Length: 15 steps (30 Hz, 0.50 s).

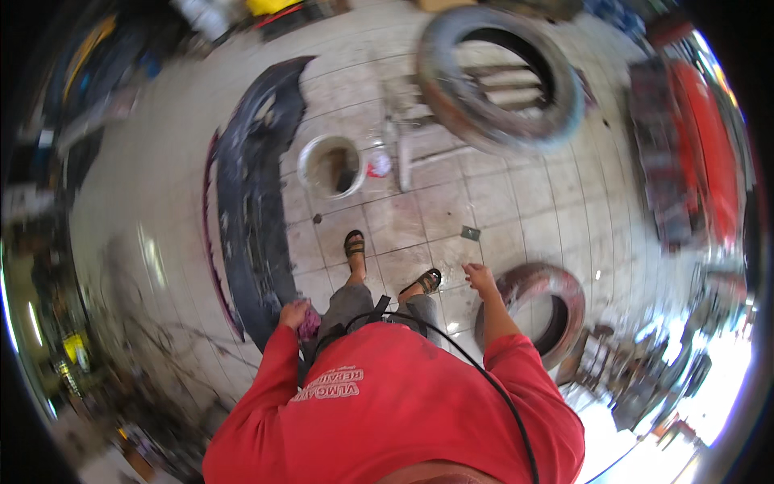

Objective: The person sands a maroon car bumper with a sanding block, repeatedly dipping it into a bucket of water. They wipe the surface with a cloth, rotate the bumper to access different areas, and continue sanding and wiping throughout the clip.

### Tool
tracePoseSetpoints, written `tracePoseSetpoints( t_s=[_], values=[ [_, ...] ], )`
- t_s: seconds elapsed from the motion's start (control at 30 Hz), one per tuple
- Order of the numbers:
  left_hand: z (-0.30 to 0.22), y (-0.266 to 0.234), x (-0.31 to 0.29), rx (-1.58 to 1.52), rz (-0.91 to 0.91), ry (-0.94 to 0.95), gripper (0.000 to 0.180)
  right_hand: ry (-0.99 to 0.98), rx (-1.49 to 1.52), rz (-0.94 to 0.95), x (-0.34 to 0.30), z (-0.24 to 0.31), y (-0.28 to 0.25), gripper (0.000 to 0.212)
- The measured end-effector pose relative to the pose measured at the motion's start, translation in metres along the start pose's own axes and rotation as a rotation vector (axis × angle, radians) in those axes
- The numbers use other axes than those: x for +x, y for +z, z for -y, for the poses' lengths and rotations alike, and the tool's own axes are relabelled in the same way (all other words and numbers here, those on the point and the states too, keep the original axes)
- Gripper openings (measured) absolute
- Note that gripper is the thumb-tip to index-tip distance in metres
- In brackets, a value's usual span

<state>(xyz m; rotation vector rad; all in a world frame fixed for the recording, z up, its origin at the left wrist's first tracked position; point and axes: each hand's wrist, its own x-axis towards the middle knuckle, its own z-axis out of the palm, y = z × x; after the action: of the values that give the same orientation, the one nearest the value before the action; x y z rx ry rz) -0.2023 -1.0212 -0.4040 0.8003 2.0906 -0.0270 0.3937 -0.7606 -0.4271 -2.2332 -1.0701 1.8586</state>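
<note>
My left hand [294,312] is closed on a crumpled pinkish-purple cloth [310,324], beside my left thigh. Close by it runs a long dark car bumper [256,194], lying on the tiles to my left. My right hand [479,277] is held out over the floor, its fingers loosely bent and apart with nothing visible between them. A small dark green, square piece [470,233] appears on the floor just beyond that hand. Under my right forearm lies a worn reddish tire [568,294].
Ahead stands a whitish bucket [304,168] with murky contents, a red-and-white item [379,164] beside it. A large tire [439,77] rests on a wooden pallet [405,153]. A red car part [701,145] is at the right; clutter lines both sides. A black cable [492,379] crosses my shirt.
</note>
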Motion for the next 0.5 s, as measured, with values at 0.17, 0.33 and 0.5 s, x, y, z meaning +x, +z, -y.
tracePoseSetpoints(
  t_s=[0.17, 0.33, 0.5],
  values=[
    [-0.013, -0.032, 0.005, -0.518, -0.192, -0.034, 0.076, 0.032, -0.024, 0.136, -0.015, 0.060, 0.085, 0.061],
    [0.071, -0.001, 0.042, -0.818, -0.343, -0.315, 0.083, -0.141, -0.253, 0.352, 0.000, 0.170, 0.140, 0.041],
    [0.059, -0.016, 0.009, -1.240, -0.392, -0.443, 0.090, -0.259, -0.288, 0.305, 0.000, 0.315, 0.168, 0.038]
  ],
)
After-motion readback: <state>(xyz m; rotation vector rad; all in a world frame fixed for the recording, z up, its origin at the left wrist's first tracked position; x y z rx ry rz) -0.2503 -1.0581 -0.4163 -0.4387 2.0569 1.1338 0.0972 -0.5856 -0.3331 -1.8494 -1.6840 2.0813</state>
